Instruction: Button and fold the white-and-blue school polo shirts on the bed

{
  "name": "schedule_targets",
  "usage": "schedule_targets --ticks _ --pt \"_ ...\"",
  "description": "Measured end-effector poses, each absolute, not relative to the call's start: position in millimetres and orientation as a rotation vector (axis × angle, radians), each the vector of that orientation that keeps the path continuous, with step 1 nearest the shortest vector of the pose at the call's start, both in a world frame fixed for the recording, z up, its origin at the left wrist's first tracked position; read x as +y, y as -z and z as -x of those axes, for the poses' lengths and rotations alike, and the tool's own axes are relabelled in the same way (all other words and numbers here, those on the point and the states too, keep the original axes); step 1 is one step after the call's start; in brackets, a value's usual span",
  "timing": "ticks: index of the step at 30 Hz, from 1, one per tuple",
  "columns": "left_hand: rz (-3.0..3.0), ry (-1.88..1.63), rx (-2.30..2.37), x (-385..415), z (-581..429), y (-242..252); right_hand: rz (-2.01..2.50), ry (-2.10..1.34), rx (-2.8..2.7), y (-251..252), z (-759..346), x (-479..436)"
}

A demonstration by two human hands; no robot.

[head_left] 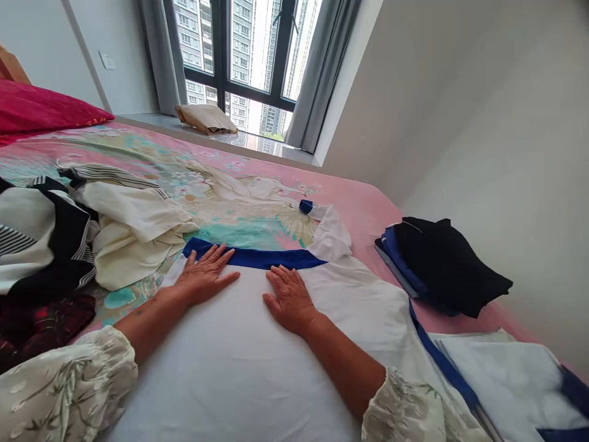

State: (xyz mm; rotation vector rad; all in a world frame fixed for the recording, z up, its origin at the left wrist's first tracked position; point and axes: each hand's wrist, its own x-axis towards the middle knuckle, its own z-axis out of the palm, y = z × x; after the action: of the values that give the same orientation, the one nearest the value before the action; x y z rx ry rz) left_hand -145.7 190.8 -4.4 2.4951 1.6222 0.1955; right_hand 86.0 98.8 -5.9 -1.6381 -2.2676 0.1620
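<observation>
A white shirt (257,350) with blue trim lies spread over the bed in front of me. Its blue band (267,258) runs across the far edge, and one white sleeve (332,236) with a blue cuff sticks out beyond it. My left hand (206,275) rests flat near the band's left end, fingers spread and fingertips on the blue. Just below the band's middle, my right hand (289,298) presses palm-down on the white cloth with its fingers stretched out. Neither hand grips anything.
Crumpled white, black and cream clothes (133,215) lie at left, above dark red plaid cloth (50,322). At right are a stack of dark folded clothes (446,261) and folded white garments (510,374). A brown paper bag (205,118) sits on the windowsill beyond the patterned bedsheet (359,190).
</observation>
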Motion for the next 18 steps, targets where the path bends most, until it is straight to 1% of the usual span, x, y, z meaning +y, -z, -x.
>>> schedule_targets --ticks 3,6,8,9,10,14,18 --pt "-2.495 -0.191 1.668 202 152 12 1.871 -0.199 -2.202 2 -110 89" --pt "-2.513 -0.205 1.684 201 150 14 2.149 -0.141 -2.069 -3 -169 87" --pt "-2.522 -0.210 1.692 197 149 13 2.396 -0.080 -1.850 -11 -219 95" --pt "-2.526 -0.209 1.692 196 148 13 2.548 -0.083 -1.656 -16 -242 101" --pt "-2.530 -0.208 1.693 195 148 13 2.614 -0.089 -1.564 -22 -262 109" --pt "-2.537 -0.200 1.696 194 148 11 2.601 -0.106 -1.539 -44 -297 150" --pt "-2.541 -0.220 1.704 194 148 12 2.548 -0.309 -1.565 -49 -294 186"
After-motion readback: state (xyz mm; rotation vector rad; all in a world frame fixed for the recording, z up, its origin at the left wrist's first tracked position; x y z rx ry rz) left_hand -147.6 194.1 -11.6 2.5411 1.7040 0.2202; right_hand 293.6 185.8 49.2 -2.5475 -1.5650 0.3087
